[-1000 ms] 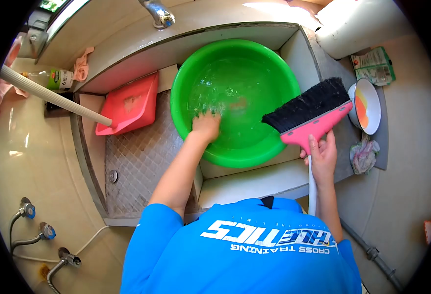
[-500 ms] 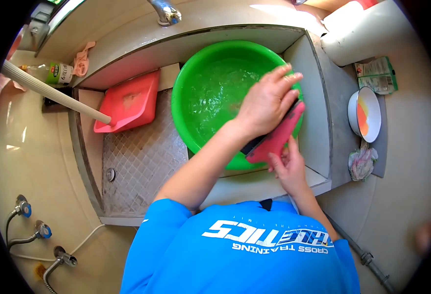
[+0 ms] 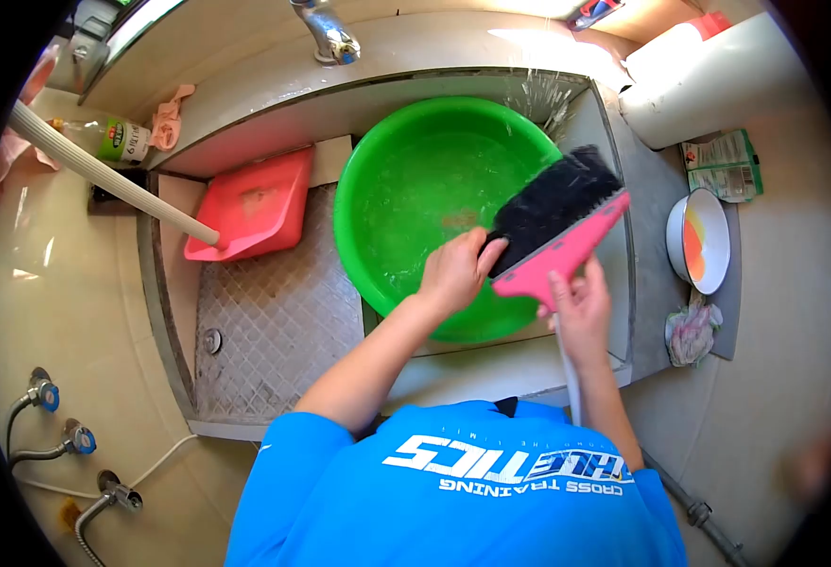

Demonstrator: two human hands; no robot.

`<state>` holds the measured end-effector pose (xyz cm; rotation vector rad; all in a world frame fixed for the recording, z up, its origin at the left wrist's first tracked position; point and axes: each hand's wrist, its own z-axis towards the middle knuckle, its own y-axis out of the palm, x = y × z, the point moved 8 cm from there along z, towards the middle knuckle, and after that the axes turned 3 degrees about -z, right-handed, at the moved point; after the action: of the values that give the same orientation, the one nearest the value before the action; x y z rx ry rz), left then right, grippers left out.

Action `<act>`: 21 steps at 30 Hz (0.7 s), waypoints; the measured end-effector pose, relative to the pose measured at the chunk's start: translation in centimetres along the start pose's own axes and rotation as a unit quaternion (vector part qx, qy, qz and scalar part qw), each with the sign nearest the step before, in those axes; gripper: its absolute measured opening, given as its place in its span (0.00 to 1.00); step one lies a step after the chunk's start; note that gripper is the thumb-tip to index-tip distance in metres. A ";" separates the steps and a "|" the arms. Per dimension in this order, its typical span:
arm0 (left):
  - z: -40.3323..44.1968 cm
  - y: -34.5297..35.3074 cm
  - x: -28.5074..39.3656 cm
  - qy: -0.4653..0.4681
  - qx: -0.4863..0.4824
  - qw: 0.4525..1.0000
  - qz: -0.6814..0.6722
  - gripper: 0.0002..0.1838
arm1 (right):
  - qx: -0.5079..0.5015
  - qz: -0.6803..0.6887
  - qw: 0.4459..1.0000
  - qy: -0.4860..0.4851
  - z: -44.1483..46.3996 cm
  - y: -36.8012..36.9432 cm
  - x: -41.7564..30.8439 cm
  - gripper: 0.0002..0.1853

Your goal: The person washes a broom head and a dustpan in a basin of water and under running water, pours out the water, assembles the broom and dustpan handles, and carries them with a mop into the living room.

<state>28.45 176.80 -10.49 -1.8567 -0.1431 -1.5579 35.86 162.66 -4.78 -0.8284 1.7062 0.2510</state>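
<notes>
A broom with a pink head point(image 3: 567, 255), black bristles point(image 3: 555, 200) and a pale stick point(image 3: 570, 378) is tilted over the right side of a green basin point(image 3: 351, 255) of water. My right hand point(image 3: 581, 307) is closed around the broom where head and stick meet. My left hand point(image 3: 458, 269) is closed on the left end of the bristles, thumb on top. The basin stands in a tiled sink point(image 3: 274, 321). Water drops point(image 3: 550, 94) fly at the sink's far right corner.
Left of the basin is a pink dustpan point(image 3: 274, 203) with a long pale handle point(image 3: 113, 175). A faucet point(image 3: 326, 33) overhangs the far edge. On the right ledge are a white bowl point(image 3: 713, 241), a crumpled bag point(image 3: 692, 333) and a green packet point(image 3: 723, 165).
The broom has turned so its bristles now show. My left hand has moved from the bristles' far end down to their near left end. Water drops have appeared at the far right.
</notes>
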 end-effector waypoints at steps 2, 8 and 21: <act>-0.1 0.2 -0.9 -0.025 -0.040 0.999 0.023 0.18 | -0.011 0.007 1.000 -0.004 0.4 -0.6 0.2 0.30; -2.0 -2.3 -8.3 -0.119 -0.093 0.977 0.152 0.11 | 0.069 -0.017 0.997 -0.031 1.8 -5.1 -1.2 0.19; -1.3 -1.8 -7.4 -0.026 -0.057 0.980 0.188 0.17 | -0.118 -0.132 0.963 0.203 7.2 7.4 12.0 0.15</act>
<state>24.52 179.93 -16.31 -1.8812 0.2657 -1.2777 35.56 167.37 -19.90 -1.3451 1.9402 0.1057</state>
